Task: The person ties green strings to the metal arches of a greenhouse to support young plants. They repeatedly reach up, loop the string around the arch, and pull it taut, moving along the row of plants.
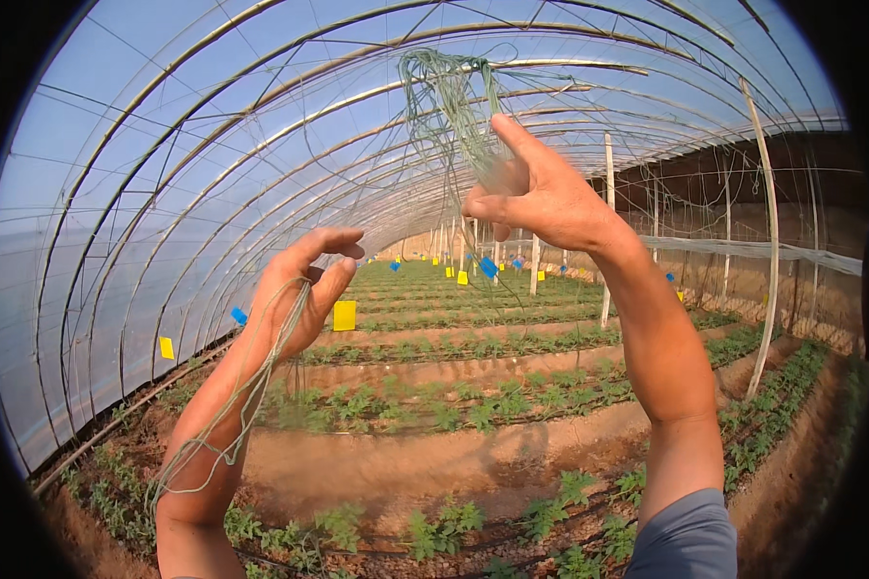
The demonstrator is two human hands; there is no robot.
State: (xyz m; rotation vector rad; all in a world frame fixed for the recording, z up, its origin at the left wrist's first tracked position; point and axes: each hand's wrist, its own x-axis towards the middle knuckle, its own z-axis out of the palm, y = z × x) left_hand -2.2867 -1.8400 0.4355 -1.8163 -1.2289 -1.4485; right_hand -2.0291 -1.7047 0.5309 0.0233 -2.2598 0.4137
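A tangled bundle of green twine [445, 94] hangs high in front of me, below the curved roof poles. My right hand [550, 192] is raised at its lower end, index finger pointing up beside the strands. Motion blur covers its other fingers, so I cannot tell whether they grip the twine. Lower and to the left is my left hand [297, 289], its fingers bent and the fingertips apart from the thumb. Several loops of pale green twine [264, 376] pass over the base of that thumb and droop along the forearm.
Rows of young green plants [442, 412] cross the soil beds, with dark drip lines [420, 539] near me. Clear plastic film [22, 282] slopes down on the left. A slanting post [764, 239] stands at the right. Yellow cards [345, 315] and blue cards [488, 267] hang over the rows.
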